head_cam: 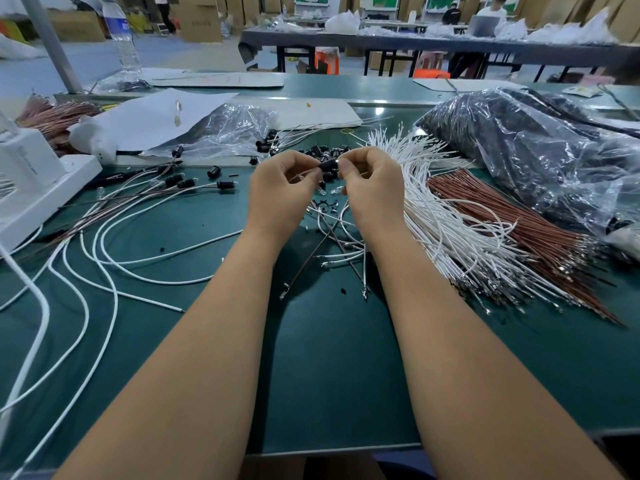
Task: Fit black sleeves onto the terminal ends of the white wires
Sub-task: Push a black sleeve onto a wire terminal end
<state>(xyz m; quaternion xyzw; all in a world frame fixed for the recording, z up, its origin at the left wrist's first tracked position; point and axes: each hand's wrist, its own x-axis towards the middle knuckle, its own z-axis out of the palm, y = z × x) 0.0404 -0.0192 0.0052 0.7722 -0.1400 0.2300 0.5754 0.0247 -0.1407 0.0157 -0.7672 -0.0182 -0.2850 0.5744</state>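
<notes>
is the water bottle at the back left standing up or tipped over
Standing upright: the water bottle rises vertically from the table, label level. Its cap is cut off by the frame.

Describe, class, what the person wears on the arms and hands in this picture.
Nothing is worn. Both forearms are bare from the bottom edge of the picture up to the wrists, with no sleeve in view. The left hand and the right hand are bare too: no gloves, rings, watch or wristband show.

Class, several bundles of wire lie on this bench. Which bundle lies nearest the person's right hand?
The fanned bundle of white wires, lying right beside the right hand; the reddish-brown bundle lies beyond it.
</notes>
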